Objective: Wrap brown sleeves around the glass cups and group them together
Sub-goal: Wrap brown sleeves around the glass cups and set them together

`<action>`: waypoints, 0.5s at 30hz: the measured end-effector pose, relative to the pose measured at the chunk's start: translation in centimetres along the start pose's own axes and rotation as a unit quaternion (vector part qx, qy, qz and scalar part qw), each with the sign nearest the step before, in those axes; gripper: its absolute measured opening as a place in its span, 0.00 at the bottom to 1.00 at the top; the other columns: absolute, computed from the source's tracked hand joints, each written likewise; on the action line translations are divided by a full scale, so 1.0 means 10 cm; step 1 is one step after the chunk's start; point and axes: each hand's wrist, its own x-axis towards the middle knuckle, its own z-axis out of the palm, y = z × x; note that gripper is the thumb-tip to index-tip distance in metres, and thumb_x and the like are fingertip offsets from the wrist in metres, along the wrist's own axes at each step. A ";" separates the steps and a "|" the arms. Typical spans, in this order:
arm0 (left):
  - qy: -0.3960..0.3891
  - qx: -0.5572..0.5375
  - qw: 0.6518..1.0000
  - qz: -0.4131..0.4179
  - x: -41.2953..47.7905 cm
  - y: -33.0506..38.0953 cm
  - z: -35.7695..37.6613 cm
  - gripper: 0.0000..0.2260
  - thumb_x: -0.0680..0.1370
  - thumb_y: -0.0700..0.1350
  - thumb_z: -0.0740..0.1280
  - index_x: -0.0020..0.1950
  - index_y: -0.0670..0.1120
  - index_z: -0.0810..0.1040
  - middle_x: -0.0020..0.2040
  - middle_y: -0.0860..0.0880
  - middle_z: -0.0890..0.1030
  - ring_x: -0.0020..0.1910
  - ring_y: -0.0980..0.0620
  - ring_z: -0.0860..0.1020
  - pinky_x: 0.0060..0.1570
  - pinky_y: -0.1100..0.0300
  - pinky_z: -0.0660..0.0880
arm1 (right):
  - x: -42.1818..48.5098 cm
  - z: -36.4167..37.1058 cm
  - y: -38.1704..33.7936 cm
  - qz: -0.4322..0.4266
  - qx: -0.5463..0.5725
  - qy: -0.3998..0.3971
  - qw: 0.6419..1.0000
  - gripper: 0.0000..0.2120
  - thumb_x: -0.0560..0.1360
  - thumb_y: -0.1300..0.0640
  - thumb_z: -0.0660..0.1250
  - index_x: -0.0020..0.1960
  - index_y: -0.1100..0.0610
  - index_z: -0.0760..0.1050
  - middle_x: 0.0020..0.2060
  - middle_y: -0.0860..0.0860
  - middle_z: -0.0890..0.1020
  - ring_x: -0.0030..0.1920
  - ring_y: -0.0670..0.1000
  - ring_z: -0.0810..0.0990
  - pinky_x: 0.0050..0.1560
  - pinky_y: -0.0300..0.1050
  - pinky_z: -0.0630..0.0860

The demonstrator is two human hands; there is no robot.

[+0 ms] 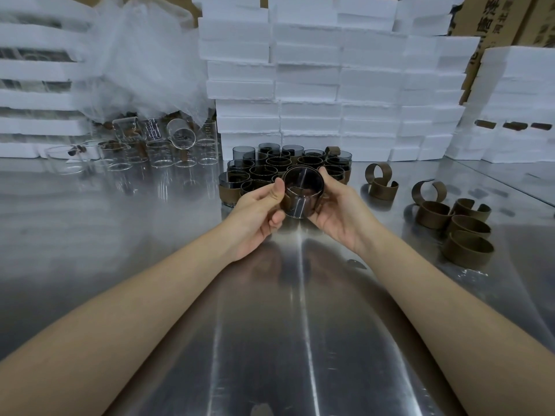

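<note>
A cup [303, 195] is hovering just before the grouped cups [270, 169] on the table [264, 331]. Loose sleeves [462, 223] are lying rightward, stacked boxes [312, 85] standing behind.

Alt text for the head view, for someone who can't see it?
Left hand and right hand hold a dark glass cup with a brown sleeve above a shiny metal table. Sleeved dark cups cluster behind; loose brown sleeves lie right.

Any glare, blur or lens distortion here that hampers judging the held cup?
Head view: glare streaks run down the steel table; head view: wide-angle bending bows the stacked foam boxes; head view: the dark cup, held between the left hand and the right hand, reads fairly sharp, while the clear glasses towards the frame's left edge look soft.
</note>
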 end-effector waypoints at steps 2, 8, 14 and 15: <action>-0.003 0.011 1.000 0.004 0.00 0.00 -0.01 0.14 0.70 0.58 0.69 0.46 0.50 0.85 0.26 0.57 0.71 0.25 0.60 0.68 0.26 0.70 0.67 | 0.00 0.00 0.00 -0.002 0.004 0.004 1.000 0.22 0.77 0.49 0.64 0.65 0.64 0.74 0.58 0.60 0.81 0.57 0.55 0.80 0.57 0.47 0.79; 0.014 0.017 0.999 0.048 -0.03 -0.03 0.05 0.22 0.71 0.51 0.70 0.63 0.46 0.76 0.52 0.45 0.83 0.40 0.51 0.84 0.41 0.63 0.80 | -0.01 0.00 0.01 -0.028 -0.011 -0.008 1.000 0.15 0.81 0.51 0.60 0.57 0.60 0.78 0.49 0.55 0.85 0.49 0.51 0.83 0.50 0.44 0.80; 0.047 0.157 0.974 0.156 -0.08 -0.05 0.08 0.29 0.70 0.35 0.76 0.65 0.55 0.71 0.63 0.54 0.76 0.49 0.53 0.84 0.48 0.65 0.78 | -0.02 0.01 -0.02 -0.035 0.027 -0.048 0.998 0.15 0.81 0.60 0.59 0.66 0.59 0.72 0.58 0.59 0.80 0.55 0.57 0.81 0.53 0.52 0.79; 0.047 0.159 0.972 0.165 -0.08 -0.06 0.08 0.30 0.69 0.32 0.76 0.64 0.55 0.72 0.65 0.54 0.75 0.50 0.53 0.84 0.49 0.64 0.78 | -0.02 0.01 -0.01 -0.025 0.025 -0.047 0.998 0.16 0.80 0.59 0.60 0.66 0.59 0.72 0.60 0.60 0.79 0.56 0.57 0.81 0.52 0.52 0.80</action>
